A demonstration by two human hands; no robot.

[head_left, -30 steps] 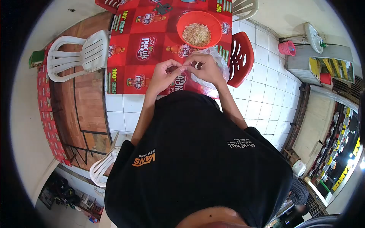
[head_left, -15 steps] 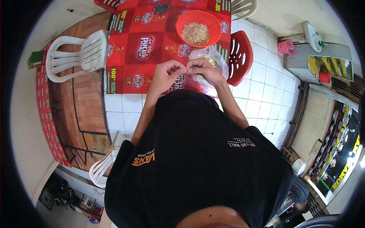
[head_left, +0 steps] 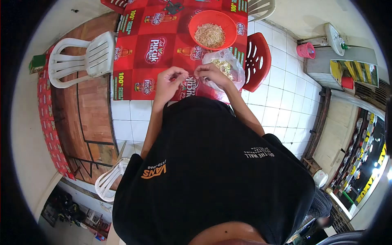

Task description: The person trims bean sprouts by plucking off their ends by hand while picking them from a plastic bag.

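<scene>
Over the near part of the table, my left hand (head_left: 168, 85) has its thumb and forefinger closed in a pinch. A small gap away, my right hand (head_left: 214, 75) is also pinched, above the edge of a clear plastic bag (head_left: 238, 70). Whatever is between the fingertips of either hand is too small to make out. Pale bean sprouts (head_left: 223, 67) with greenish-yellow heads show in the bag, partly covered by my right hand. Behind the bag, a red-orange bowl (head_left: 231, 29) holds a heap of thin, whitish-brown sprouts (head_left: 210, 35).
A red printed cloth covers the table (head_left: 134, 45). A dark object like scissors (head_left: 174, 7) lies at its far side. A white plastic chair (head_left: 83, 59) stands left, a red chair (head_left: 258, 61) right. A person (head_left: 320, 210) is at the lower right.
My hands, fingertips together half a second ago, have moved apart. My left hand shifted left, my right slightly left and down, and more sprouts in the bag show.
</scene>
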